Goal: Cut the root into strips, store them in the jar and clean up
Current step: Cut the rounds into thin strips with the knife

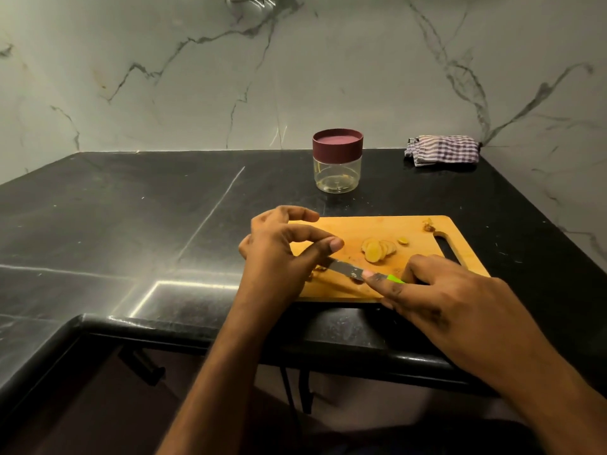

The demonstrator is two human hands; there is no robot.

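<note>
While the right hand point(437, 290) holds the small green-handled knife point(361, 274) low across the pale wooden cutting board point(361, 224), its forefinger lies along the blade's back, probably to steady the cut, and its other fingers curl round the handle. The left hand point(279, 257) hovers over the board's near left corner with fingers point(335, 244) loosely bent and apart, gripping nothing that shows; a small root piece point(320, 268) seems to lie just under them by the blade tip. Yellow root slices point(377, 249) lie fanned mid-board, near the knife but apart from both hands. Behind on the black stone table point(131, 208), the clear jar with the maroon lid point(337, 159) stands closed, ready for the strips; a checked cloth point(441, 149) waits for cleaning.
</note>
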